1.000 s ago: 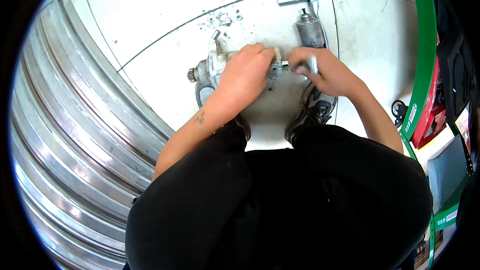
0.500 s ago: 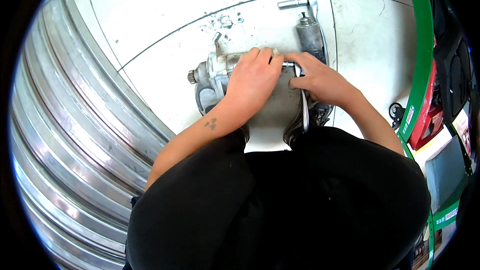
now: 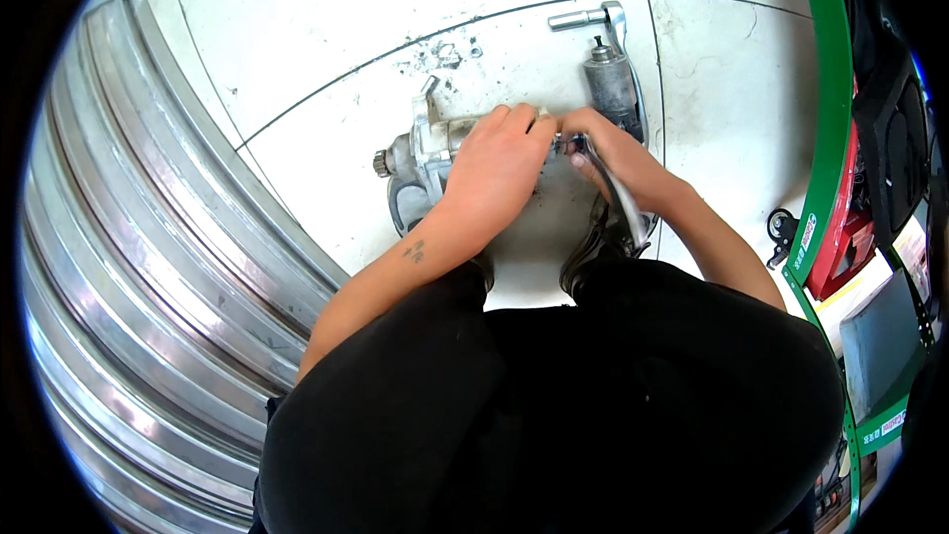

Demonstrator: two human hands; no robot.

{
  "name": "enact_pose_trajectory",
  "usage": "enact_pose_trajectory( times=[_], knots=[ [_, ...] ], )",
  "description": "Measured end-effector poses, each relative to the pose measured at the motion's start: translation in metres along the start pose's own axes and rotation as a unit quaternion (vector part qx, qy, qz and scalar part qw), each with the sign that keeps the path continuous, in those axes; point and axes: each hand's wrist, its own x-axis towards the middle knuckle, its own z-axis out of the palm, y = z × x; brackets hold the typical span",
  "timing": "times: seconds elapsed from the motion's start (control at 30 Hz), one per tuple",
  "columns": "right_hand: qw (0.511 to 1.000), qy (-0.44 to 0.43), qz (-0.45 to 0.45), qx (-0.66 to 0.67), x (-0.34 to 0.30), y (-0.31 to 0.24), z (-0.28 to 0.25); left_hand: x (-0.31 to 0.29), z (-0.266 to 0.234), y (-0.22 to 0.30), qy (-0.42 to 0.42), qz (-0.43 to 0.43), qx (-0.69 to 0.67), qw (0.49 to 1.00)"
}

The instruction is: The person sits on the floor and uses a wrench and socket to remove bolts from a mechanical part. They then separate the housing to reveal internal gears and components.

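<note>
A starter motor (image 3: 429, 150) with a small toothed gear at its left end lies across the floor in front of my feet. My left hand (image 3: 497, 166) is wrapped over its body from above, hiding much of it. Close by on the right, my right hand (image 3: 618, 158) grips the head of a ratchet wrench (image 3: 631, 204), whose shiny handle slants down and right, blurred by motion. The wrench's head is at the motor's right end; my fingers hide what it fits onto. Just beyond my right hand lies a grey metal cylinder, seemingly a solenoid (image 3: 611, 84).
Another ratchet (image 3: 615, 22) with a long socket (image 3: 576, 19) lies behind the cylinder. Dark crumbs (image 3: 445, 54) are scattered on the tiled floor (image 3: 326, 10). Ribbed metal panels (image 3: 168, 247) fill the left; a green-framed rack (image 3: 828, 129) stands right, a caster (image 3: 781, 227) beside it.
The wrench handle has swung to the right, from pointing almost straight toward me to slanting. My right hand has turned with it; the left still holds the motor.
</note>
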Motion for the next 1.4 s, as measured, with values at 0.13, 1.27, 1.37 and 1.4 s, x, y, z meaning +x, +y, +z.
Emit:
enact_pose_trajectory(
  times=[0.13, 1.27, 1.37, 1.4],
  knots=[
    [0.957, -0.005, 0.176, 0.233, 0.012, -0.006, -0.002, 0.004, -0.002, -0.011, -0.013, -0.030, -0.097, 0.995],
    [0.992, 0.100, 0.048, -0.058, 0.032, 0.003, 0.010, 0.004, 0.000, -0.030, 0.001, 0.038, -0.150, 0.988],
    [0.869, 0.092, 0.417, 0.249, 0.051, -0.017, 0.007, 0.003, 0.000, -0.028, -0.007, 0.042, -0.148, 0.988],
    [0.920, 0.120, 0.336, 0.161, 0.051, -0.017, 0.008, 0.004, 0.002, -0.030, -0.008, 0.041, -0.143, 0.989]
  ],
)
